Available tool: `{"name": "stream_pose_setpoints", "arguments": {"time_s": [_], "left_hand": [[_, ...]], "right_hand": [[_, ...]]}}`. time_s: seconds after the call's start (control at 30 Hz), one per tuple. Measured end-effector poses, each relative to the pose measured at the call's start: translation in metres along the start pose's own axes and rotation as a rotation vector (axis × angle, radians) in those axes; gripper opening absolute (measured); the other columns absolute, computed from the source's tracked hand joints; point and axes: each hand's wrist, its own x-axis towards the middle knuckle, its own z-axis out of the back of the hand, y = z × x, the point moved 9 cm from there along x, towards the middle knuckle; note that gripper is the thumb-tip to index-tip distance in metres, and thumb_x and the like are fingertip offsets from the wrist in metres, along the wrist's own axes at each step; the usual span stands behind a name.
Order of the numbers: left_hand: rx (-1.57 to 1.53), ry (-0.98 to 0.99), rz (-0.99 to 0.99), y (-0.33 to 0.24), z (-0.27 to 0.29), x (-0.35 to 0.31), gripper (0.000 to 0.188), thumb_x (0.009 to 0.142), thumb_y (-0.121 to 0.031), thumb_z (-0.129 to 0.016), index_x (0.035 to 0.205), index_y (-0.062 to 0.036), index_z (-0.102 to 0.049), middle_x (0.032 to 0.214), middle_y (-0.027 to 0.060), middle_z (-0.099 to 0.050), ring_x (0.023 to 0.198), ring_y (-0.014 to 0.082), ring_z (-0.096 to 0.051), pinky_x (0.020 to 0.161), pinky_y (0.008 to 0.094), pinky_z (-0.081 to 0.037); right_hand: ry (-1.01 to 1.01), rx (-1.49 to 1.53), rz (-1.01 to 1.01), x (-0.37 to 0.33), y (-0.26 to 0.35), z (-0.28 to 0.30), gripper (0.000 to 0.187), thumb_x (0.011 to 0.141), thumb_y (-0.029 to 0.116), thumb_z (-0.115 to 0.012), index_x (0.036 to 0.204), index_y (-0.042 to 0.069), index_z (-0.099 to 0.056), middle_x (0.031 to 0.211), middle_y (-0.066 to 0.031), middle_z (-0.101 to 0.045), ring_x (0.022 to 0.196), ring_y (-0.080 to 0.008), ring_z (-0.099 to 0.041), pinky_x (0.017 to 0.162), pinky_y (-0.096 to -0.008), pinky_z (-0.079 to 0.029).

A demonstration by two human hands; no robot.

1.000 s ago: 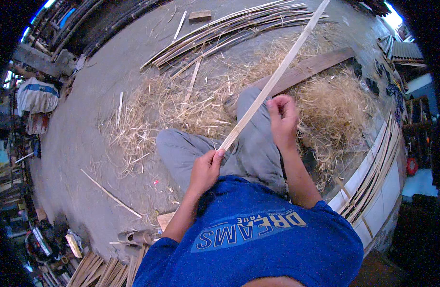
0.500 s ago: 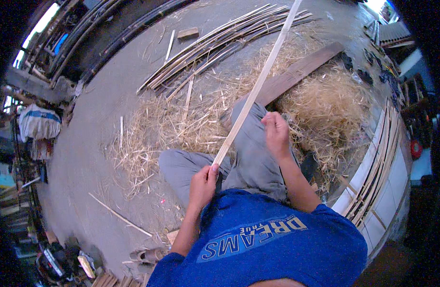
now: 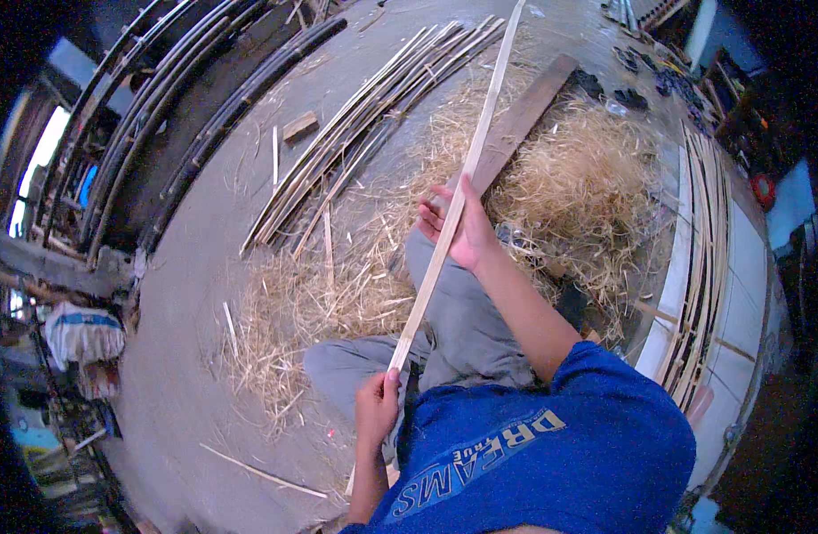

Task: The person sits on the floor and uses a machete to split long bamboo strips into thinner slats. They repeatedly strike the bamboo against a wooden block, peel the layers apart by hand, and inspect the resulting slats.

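Moved since the earlier frame: right hand (image 3: 474,239), from just beside the pale strip (image 3: 432,277) to a place against it, strip now across the palm; turned too, the whole view. With 12 as straight up from the picture's middle, start near 5 o'clock: blue shirt (image 3: 551,454). At 6, left hand (image 3: 376,409), thumb and fingers pinched on the strip's near end, beside grey trousers (image 3: 462,325). At 2, right hand, fingers loosely spread and partly curled, cradling rather than clenching. Runs from the left hand toward 1 o'clock, past the right palm and on to the picture's top edge. Seems light, thin and springy, easier to flex across its flat face than edgeways, perhaps splintery; best held by the flat faces, 1 pinch at the near end and 1 open palm farther along, without sliding skin down the edges. Farther out, at 8, loose shavings (image 3: 338,307); at 2, a heap of finer shavings (image 3: 587,169); at 1, a brown plank (image 3: 524,116). Beyond, between 11 and 12, a bundle of strips (image 3: 360,125); at 10, dark poles (image 3: 235,111).
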Motion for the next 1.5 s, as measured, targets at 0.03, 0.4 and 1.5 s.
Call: {"name": "stream_pose_setpoints", "arguments": {"time_s": [0.03,0.4,1.5], "left_hand": [[-0.011,-0.001,-0.01,0.001,0.0,-0.001,0.041,0.098,-0.033,-0.05,0.075,-0.001,-0.059,0.058,-0.0011,-0.049,0.055,0.0075,-0.043,0.05,0.0264,-0.033],[0.061,0.139,-0.275,-0.044,-0.012,0.067,0.04,0.101,-0.035,-0.042,0.1,-0.0009,-0.063,0.073,0.0064,-0.061,0.067,0.0131,-0.057,0.061,0.0291,-0.046],[0.065,0.334,-0.186,-0.069,-0.165,0.144,0.034,0.1,-0.03,-0.048,0.076,-0.0054,-0.053,0.063,-0.0062,-0.04,0.058,0.0048,-0.034,0.051,0.0239,-0.028]], "right_hand": [[0.063,0.045,-0.029,0.007,0.001,0.0,0.04,0.091,0.053,-0.054,0.102,0.014,-0.055,0.069,0.0021,-0.05,0.058,-0.0117,-0.05,0.053,-0.0298,-0.044],[-0.015,0.012,-0.026,-0.032,-0.071,0.022,0.047,0.09,0.057,-0.052,0.067,0.019,-0.036,0.051,0.0074,-0.026,0.041,-0.0065,-0.025,0.041,-0.0241,-0.023],[-1.186,-1.023,1.373,-0.078,0.294,0.377,0.02,0.097,0.025,-0.052,0.094,0.005,-0.054,0.074,-0.0059,-0.056,0.065,-0.0171,-0.055,0.06,-0.0303,-0.046]]}}
